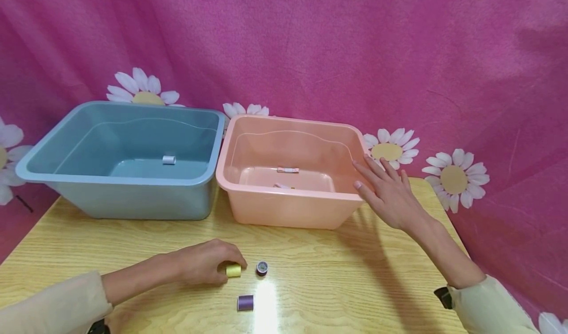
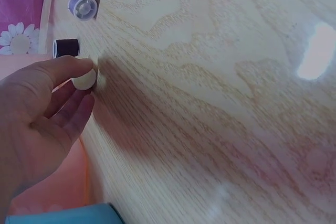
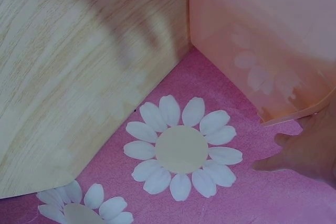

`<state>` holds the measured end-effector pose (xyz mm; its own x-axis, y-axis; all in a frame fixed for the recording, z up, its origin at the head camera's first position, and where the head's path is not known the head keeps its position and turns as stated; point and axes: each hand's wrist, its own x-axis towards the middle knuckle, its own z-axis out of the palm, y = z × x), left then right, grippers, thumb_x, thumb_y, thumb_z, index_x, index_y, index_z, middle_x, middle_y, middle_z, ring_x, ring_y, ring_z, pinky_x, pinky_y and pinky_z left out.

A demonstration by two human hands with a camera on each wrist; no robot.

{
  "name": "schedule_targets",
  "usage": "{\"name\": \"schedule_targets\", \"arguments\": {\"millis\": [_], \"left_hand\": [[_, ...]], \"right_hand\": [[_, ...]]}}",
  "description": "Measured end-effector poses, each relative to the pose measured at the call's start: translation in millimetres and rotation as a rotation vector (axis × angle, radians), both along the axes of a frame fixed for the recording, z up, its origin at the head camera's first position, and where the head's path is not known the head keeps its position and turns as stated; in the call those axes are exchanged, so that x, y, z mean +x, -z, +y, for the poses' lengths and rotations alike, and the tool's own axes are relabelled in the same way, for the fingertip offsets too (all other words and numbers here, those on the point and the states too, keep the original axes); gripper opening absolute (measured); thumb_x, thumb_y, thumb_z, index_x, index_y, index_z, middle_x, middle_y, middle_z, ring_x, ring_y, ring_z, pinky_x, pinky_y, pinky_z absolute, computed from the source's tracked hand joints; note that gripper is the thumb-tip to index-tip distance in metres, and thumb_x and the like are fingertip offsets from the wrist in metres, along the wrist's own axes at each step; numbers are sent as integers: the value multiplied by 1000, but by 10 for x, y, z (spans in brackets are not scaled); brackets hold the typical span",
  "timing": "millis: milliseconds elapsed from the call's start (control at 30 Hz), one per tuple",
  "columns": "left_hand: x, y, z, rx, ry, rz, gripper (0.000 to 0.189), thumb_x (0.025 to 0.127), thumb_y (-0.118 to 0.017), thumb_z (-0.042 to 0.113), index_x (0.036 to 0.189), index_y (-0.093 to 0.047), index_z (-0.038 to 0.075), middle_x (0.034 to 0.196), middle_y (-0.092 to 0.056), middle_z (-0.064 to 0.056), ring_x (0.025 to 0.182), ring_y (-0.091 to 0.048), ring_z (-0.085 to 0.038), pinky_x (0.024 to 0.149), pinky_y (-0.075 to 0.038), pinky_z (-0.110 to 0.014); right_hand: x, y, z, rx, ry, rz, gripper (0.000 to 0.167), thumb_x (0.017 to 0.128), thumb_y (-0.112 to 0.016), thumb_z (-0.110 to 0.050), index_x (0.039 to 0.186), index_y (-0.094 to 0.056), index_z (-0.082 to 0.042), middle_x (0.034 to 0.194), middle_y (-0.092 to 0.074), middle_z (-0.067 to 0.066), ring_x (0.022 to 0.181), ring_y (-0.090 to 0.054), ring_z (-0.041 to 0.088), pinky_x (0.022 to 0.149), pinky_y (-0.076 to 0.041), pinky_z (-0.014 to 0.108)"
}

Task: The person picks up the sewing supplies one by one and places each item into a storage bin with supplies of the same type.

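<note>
A yellow spool of thread lies on the table between the thumb and fingers of my left hand, which pinches it. The left wrist view shows the spool's pale round end between the fingertips. Just right of it stands a dark spool, and nearer to me a purple spool lies on its side. With fingers spread, my right hand rests at the right rim of the pink tub. In the right wrist view only part of that hand shows beside the tub.
Left of the pink tub stands a blue tub with a white spool inside. A small striped item lies in the pink tub, with another partly hidden by the front rim. A pink flowered cloth hangs behind the wooden table.
</note>
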<state>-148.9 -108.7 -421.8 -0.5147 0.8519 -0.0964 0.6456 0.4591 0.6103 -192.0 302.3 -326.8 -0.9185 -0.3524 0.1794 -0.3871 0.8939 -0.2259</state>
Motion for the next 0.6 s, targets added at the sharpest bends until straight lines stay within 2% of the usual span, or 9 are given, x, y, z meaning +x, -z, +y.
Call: {"name": "schedule_targets", "arguments": {"millis": [367, 600], "left_hand": [[-5, -8, -49, 28, -44, -8, 32, 83, -79, 8, 113, -72, 11, 110, -67, 7, 97, -58, -2, 85, -51, -26], [2, -67, -82, 64, -96, -41, 32, 83, -80, 11, 115, -72, 11, 109, -66, 8, 91, -58, -2, 81, -53, -25]], "right_hand": [[-2, -4, 5, 4, 1, 4, 57, 105, -40, -47, 155, -38, -20, 162, -24, 11, 147, -14, 44, 103, -5, 79], [-10, 4, 5, 9, -1, 8, 57, 105, -39, -47, 155, -38, -21, 162, -24, 11, 146, -14, 44, 104, -5, 79]]}}
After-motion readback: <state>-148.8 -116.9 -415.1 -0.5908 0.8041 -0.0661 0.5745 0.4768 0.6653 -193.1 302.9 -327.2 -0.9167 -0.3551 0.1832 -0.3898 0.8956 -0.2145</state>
